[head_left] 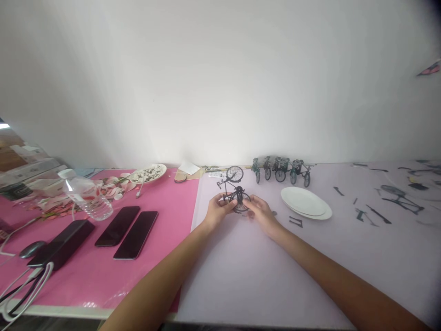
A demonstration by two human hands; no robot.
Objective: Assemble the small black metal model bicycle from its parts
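A small black model bicycle (234, 186) is held up on end just above the pale half of the table, one wheel at the top and the other low between my fingers. My left hand (217, 212) grips its lower left side, fingers closed. From the other side, my right hand (261, 210) pinches the lower wheel area. Small dark parts (295, 222) lie just right of my right hand. Behind them is a pair of stacked white plates (306, 202). My fingers hide some of the lower wheel and frame.
Several assembled model bicycles (280, 169) stand along the wall. Loose black parts (379, 214) are scattered at the right. On the pink mat to the left are two phones (136, 235), a black power strip (64, 243) with cables, a water bottle (86, 195) and a plate of small pieces (149, 174).
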